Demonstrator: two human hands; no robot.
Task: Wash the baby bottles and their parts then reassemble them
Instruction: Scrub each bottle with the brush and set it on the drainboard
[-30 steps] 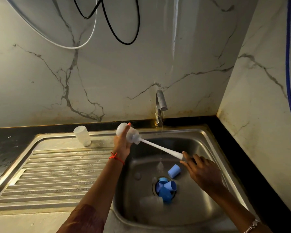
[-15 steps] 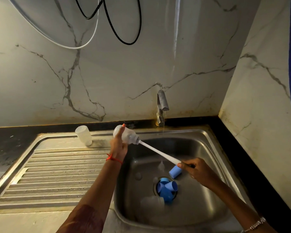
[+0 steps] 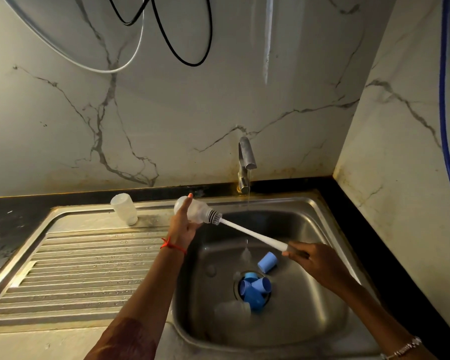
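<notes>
My left hand (image 3: 183,226) grips a clear baby bottle (image 3: 196,209) tilted on its side above the sink's left rim. A white bottle brush (image 3: 252,233) sticks out of its neck, its grey bristles half outside the mouth. My right hand (image 3: 313,261) grips the brush's handle end over the basin. A second clear bottle (image 3: 124,209) stands upside down on the drainboard. Another clear bottle (image 3: 231,311) lies in the basin. Several blue caps (image 3: 255,291) are piled on the drain, and one blue cap (image 3: 267,262) lies apart.
The tap (image 3: 246,162) runs a thin stream into the steel sink (image 3: 309,307). A ribbed drainboard (image 3: 83,268) lies to the left. A black counter edge and marble walls close in the back and right. Cables hang on the wall above.
My right hand has drawn the brush outward, so the bristles now show at the bottle's mouth. The bottle in my left hand has stayed almost in place.
</notes>
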